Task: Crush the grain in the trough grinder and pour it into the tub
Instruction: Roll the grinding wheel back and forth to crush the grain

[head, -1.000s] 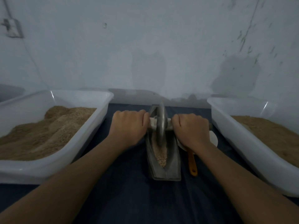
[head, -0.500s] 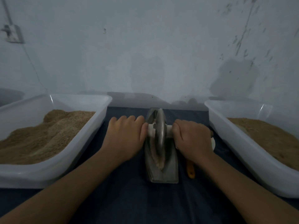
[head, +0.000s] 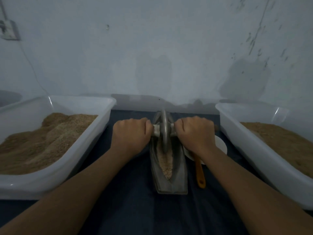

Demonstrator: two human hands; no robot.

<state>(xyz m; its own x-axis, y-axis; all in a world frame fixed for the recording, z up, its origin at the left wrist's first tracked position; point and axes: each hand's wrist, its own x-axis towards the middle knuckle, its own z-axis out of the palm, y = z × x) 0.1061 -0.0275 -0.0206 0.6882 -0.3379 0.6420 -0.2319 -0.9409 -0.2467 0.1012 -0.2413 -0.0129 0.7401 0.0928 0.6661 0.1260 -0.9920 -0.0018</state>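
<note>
A grey metal trough grinder (head: 177, 182) lies lengthwise on the dark cloth in the middle. Pale crushed grain (head: 166, 164) fills its groove. A metal wheel (head: 164, 131) stands upright in the groove near the far end, on a pale axle handle (head: 156, 130). My left hand (head: 131, 133) grips the axle left of the wheel. My right hand (head: 194, 134) grips it on the right side. A white tub (head: 94, 133) holding brown ground grain stands to the left, and another white tub (head: 240, 138) with grain stands to the right.
A white scoop with an orange handle (head: 199, 172) lies just right of the trough, partly under my right wrist. A blue-grey wall (head: 152, 56) rises close behind everything. Dark cloth (head: 132, 209) covers the surface between the tubs.
Both hands pulled the wheel toward me half a second ago, then pushed it back toward the far end of the trough. More grain now shows in the near part of the groove.
</note>
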